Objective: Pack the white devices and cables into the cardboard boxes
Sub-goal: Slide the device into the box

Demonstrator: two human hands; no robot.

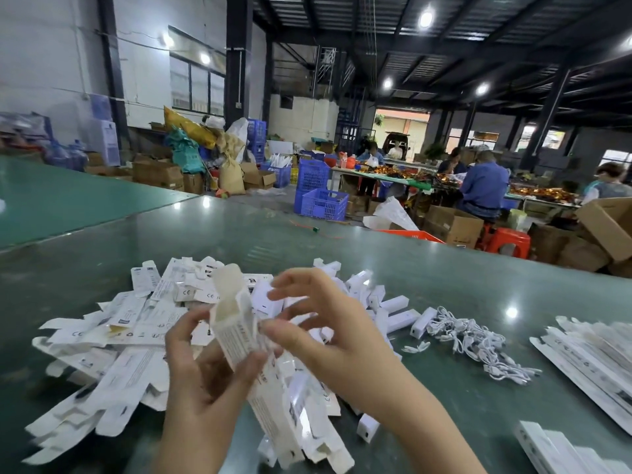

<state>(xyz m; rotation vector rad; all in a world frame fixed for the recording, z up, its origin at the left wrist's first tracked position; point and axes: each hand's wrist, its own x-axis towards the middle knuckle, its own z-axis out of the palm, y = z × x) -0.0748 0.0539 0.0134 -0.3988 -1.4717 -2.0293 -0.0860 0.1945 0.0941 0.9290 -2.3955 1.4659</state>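
Note:
My left hand (pixel 205 367) grips a narrow white cardboard box (pixel 236 323), held upright above the table with its top flap open. My right hand (pixel 328 333) is beside the box on its right, thumb and fingertips touching its upper edge, the other fingers spread. Under both hands lies a heap of flat, unfolded white boxes (pixel 113 340). Behind my right hand lie several small white devices (pixel 390 309). A tangle of white cables (pixel 475 343) lies to their right.
The green table (pixel 427 282) stretches ahead. Stacked flat white boxes (pixel 588 357) lie at the right edge, more white pieces (pixel 561 453) at the lower right. Beyond the table stand blue crates (pixel 321 203), brown cartons (pixel 451 227), and seated people (pixel 482 186) at another bench.

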